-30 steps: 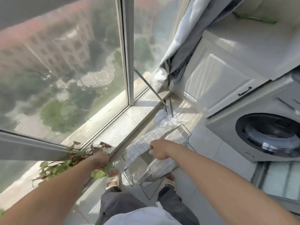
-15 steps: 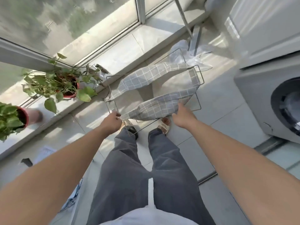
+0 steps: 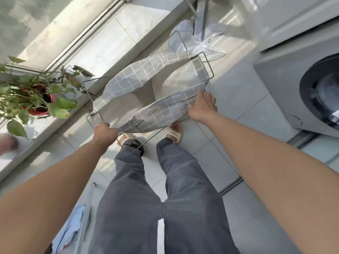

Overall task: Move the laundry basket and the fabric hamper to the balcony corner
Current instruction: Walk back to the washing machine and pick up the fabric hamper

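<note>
The fabric hamper (image 3: 157,110) is a grey checked cloth bag hung on a thin wire frame, standing on the tiled floor in front of my feet beside the window sill. My left hand (image 3: 105,132) grips the wire frame at its near left corner. My right hand (image 3: 202,105) rests on the cloth rim at the right side, fingers spread along the fabric and wire. The bag's mouth sags open and pale inside. No separate laundry basket shows clearly.
A potted plant (image 3: 34,96) in a red pot sits on the sill at left. A washing machine (image 3: 300,88) stands at right. White plastic sheeting (image 3: 201,46) and a metal stand leg (image 3: 200,21) lie beyond the hamper. Cloth (image 3: 71,231) lies at bottom left.
My view has tilted down from the window to the floor. My left hand left the plant side and took hold of the hamper's wire frame; my right hand slid along the rim to the right.
</note>
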Available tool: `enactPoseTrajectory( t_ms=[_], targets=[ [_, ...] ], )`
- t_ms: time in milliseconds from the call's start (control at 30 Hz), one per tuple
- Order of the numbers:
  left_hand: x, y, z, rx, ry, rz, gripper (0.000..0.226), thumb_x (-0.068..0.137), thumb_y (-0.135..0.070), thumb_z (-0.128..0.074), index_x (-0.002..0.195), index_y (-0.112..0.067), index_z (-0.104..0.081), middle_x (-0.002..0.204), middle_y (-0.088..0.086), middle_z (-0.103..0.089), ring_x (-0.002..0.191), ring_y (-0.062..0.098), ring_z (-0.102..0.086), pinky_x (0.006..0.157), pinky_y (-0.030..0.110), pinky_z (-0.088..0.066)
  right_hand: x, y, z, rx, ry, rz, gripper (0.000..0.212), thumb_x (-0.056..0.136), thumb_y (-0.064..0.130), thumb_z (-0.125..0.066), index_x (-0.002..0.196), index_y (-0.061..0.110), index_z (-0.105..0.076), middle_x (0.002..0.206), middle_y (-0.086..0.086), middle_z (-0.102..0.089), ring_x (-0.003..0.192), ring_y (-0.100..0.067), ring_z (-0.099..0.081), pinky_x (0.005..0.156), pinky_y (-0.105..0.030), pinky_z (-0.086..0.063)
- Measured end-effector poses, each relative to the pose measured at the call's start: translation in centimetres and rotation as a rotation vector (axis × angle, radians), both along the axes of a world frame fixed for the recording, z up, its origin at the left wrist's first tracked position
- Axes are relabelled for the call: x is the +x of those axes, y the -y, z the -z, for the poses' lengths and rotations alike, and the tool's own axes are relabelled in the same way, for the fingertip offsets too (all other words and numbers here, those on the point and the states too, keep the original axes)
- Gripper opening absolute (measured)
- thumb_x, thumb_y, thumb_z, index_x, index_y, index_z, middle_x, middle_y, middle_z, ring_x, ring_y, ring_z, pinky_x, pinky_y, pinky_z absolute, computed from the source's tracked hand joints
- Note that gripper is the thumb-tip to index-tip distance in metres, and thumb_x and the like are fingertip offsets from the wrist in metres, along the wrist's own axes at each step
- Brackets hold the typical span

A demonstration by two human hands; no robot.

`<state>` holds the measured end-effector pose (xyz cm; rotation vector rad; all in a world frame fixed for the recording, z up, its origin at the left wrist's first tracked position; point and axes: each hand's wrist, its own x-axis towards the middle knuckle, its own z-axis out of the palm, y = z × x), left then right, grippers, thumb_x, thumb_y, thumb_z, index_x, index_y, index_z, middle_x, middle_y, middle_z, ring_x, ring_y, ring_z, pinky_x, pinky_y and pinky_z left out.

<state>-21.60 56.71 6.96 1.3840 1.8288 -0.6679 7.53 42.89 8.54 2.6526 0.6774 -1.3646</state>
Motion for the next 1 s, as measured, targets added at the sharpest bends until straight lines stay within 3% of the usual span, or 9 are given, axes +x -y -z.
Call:
enactPoseTrajectory(
  t_ms=[133,300,533,667,767,867,1000],
  targets=[
    [0.7,0.3,0.1,0.027,-0.045,0.038,0.062,0.084,-0.018,-0.05,0.144,-0.007,-0.041,0.151,0.016,-0.032,0.138,0.036,-0.032,0.112,0.041,-0.032,2.5,-0.7,0.3,0.008,0.043,0.03,0.083,0.093,0.028,-0.055,0.157,0.015,-0.005,0.164,-0.013,0.0,0.149,-0.034,-0.009,0.115,-0.048,-0.022],
    [0.4,0.0,0.5,0.069,-0.158,-0.016,0.05,0.084,-0.016,-0.05,0.134,-0.009,-0.048,0.155,0.013,-0.016,0.138,0.036,-0.028,0.111,0.043,-0.029,3.7,-2.2,0.6,0.018,0.036,0.035,0.081,0.094,0.029,-0.055,0.157,0.014,-0.006,0.165,-0.012,0.003,0.15,-0.032,-0.006,0.115,-0.047,-0.022],
    [-1.6,-0.4,0.5,-0.021,-0.059,-0.005,0.032,0.088,-0.018,-0.046,0.113,-0.005,-0.063,0.14,0.019,-0.033,0.121,0.034,-0.042,0.102,0.035,-0.036,3.6,-3.3,1.3,0.046,0.064,-0.026,0.075,0.09,0.025,-0.057,0.153,0.02,-0.017,0.164,-0.017,0.014,0.152,-0.033,0.012,0.119,-0.047,-0.012],
    [-2.3,-1.0,0.6,-0.042,-0.014,-0.063,0.025,0.084,-0.016,-0.053,0.102,-0.007,-0.068,0.136,0.017,-0.042,0.101,0.027,-0.046,0.094,0.031,-0.039,4.2,-3.9,1.3,0.012,0.018,-0.01,0.073,0.09,0.026,-0.055,0.154,0.018,-0.021,0.164,-0.015,0.017,0.152,-0.031,0.011,0.119,-0.047,-0.014],
    [-2.7,-1.5,0.9,-0.079,0.057,-0.179,0.017,0.083,-0.013,-0.059,0.095,-0.007,-0.07,0.114,0.013,-0.061,0.093,0.026,-0.053,0.082,0.032,-0.044,4.5,-4.0,1.3,0.0,0.002,0.005,0.072,0.089,0.025,-0.055,0.154,0.018,-0.025,0.164,-0.015,0.015,0.152,-0.032,0.01,0.12,-0.047,-0.015],
    [-3.0,-2.3,0.8,-0.133,0.093,-0.257,0.011,0.089,-0.012,-0.057,0.078,-0.013,-0.059,0.094,0.007,-0.055,0.093,0.023,-0.047,0.081,0.034,-0.04,4.6,-4.3,1.4,0.004,0.078,0.049,0.068,0.082,0.021,-0.058,0.147,0.019,-0.036,0.164,-0.016,0.003,0.151,-0.033,0.006,0.119,-0.044,-0.016],
    [-3.5,-3.1,0.7,-0.083,0.122,-0.275,0.005,0.091,-0.012,-0.057,0.096,-0.012,-0.059,0.1,0.005,-0.052,0.093,0.021,-0.044,0.081,0.034,-0.04,5.1,-4.7,1.8,0.036,0.082,0.156,0.061,0.076,0.018,-0.057,0.136,0.019,-0.047,0.159,-0.011,-0.015,0.149,-0.029,-0.007,0.116,-0.042,-0.022]
  ],
)
